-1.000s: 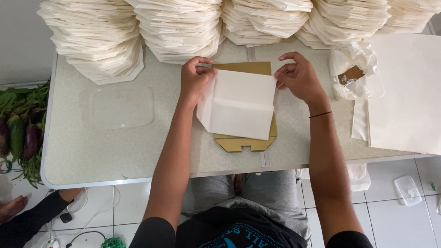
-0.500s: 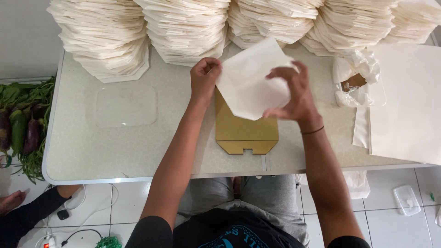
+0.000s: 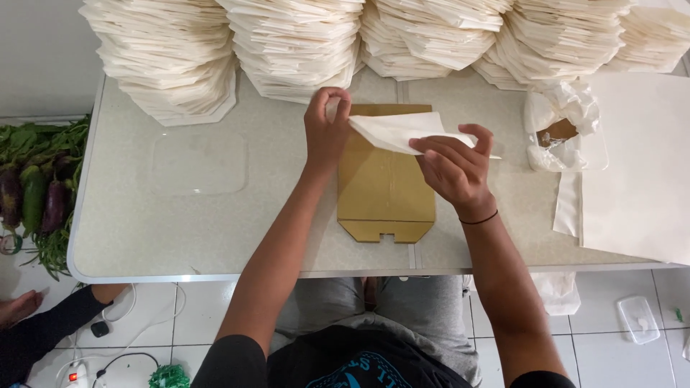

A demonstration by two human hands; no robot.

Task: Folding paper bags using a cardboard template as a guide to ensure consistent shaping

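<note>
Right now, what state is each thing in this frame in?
Folded white paper sheet: lifted off the table, pinched at both ends.
Left hand: fingers closed on the sheet.
Right hand: fingers closed on the sheet.
Flat brown cardboard template: lying flat, uncovered.
Stacks of folded white paper: piled high, leaning.

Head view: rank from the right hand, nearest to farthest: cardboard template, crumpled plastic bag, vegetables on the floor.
From the right hand, which holds the folded white paper:
1. Cardboard template, flat on the table just under and left of the hand.
2. Crumpled plastic bag, on the table to the hand's right.
3. Vegetables, on the floor past the table's far left edge.
</note>
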